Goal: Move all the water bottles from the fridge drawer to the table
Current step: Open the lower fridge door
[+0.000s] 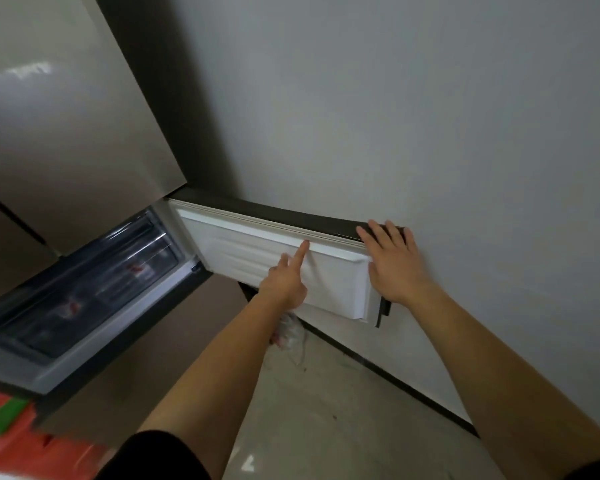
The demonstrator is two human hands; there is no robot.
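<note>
head view: fridge door (284, 261) swung open; left hand (286, 278) pointing, right hand (392, 263) flat, both empty; drawer (84, 282) shut, bottles inside blurred; none moved, apparently.

A home kitchen corner is showing here: a tall champagne-coloured metal fridge (66, 116) is standing against a plain pale grey painted wall (395, 98), its lower door with white plastic lining (250, 251) swinging open over clear plastic freezer drawers (84, 282). A glossy pale tiled floor (326, 410) with a dark skirting strip (395, 375) is running along the wall.
</note>
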